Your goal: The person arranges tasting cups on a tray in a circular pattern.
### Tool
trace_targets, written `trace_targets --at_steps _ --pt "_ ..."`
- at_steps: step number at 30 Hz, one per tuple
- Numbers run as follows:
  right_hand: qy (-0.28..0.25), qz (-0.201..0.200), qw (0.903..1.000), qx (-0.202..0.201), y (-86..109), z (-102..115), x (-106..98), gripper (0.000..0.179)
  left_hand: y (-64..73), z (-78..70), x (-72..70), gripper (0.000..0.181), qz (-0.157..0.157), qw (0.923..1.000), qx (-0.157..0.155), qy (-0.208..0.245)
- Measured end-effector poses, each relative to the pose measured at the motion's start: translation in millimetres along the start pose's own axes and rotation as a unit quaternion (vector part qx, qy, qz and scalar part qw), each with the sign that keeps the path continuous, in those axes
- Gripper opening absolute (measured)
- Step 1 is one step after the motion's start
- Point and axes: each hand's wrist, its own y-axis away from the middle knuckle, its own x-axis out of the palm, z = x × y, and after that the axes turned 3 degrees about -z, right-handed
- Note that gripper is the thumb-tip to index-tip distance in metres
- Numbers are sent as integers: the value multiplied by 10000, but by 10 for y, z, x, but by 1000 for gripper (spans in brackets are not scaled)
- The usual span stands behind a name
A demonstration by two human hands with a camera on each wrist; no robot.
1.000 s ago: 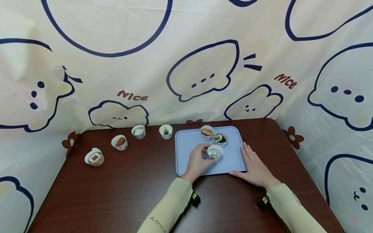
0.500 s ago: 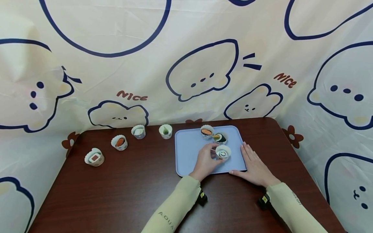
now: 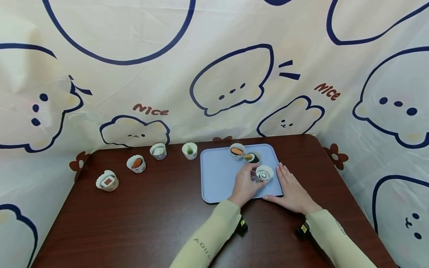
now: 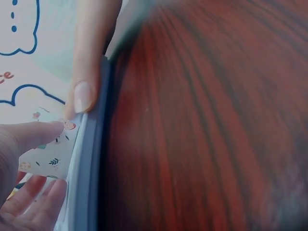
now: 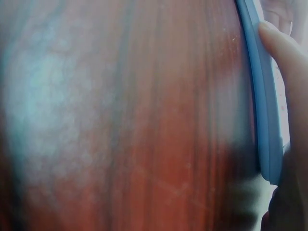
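Head view, paper cup (image 3: 264,174) pinched between left fingers (image 3: 249,168), right fingers (image 3: 286,178) straight against blue tray (image 3: 216,173).

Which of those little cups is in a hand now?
The cup with the swirl-patterned white filling, rightmost in the head view, at the blue tray: the left hand grips it; no hand holds any other.

Beyond my left hand (image 3: 244,185), leftward, the backdrop cloth (image 3: 181,85) reads "Nice" (image 3: 150,109); beyond my right hand (image 3: 293,190), rightward, another "Nice". My left sleeve (image 3: 214,230) reads "AQUA" (image 3: 202,248); lettering (image 3: 340,227) on my right sleeve (image 3: 335,238) is illegible.
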Motion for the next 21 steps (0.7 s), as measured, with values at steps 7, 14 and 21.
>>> trace_targets --at_steps 7,14,21 --pt "-30 -14 10000 -7 -3 -14 12 122 -28 3 93 59 -76 10000 -19 -28" --pt "-39 -41 10000 -11 -12 -19 35 122 -63 -24 157 58 -294 9995 -108 -28" --pt "-80 -69 9999 -43 -4 -21 23 122 -76 -44 220 53 -681 9973 -231 114"
